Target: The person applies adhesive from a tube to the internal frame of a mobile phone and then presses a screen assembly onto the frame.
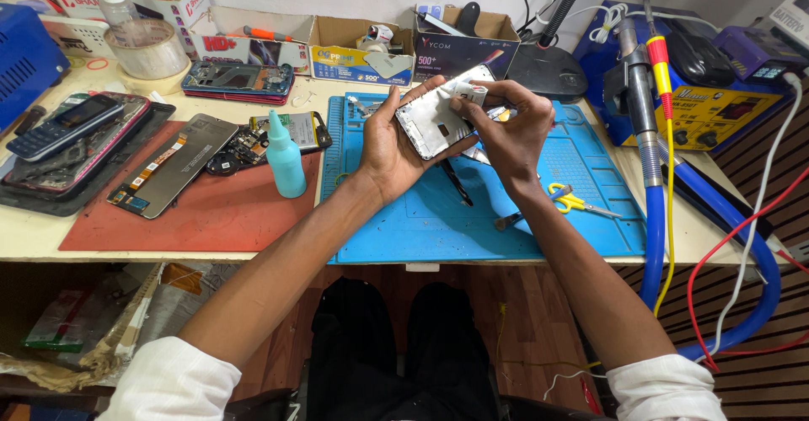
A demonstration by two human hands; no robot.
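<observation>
Left hand (389,147): curled around the phone frame (434,117), cradling its lower edge, thumb along the near side.
Right hand (506,126): fingers pinched on the frame's upper right corner.
Phone frame: held tilted above the blue mat (581,210), at twelve o'clock.
Scissors (573,202): on the mat, four o'clock of the right hand.
Teal bottle (285,158): upright, nine o'clock of the left hand.

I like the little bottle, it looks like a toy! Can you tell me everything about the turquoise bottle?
The turquoise squeeze bottle looks like soft plastic, with a round body narrowing to a long pointed nozzle. It stands upright on the red mat, near that mat's right edge beside the blue work mat. Neither hand touches it; the left hand is nearest. An opened phone lies just behind it.
</observation>
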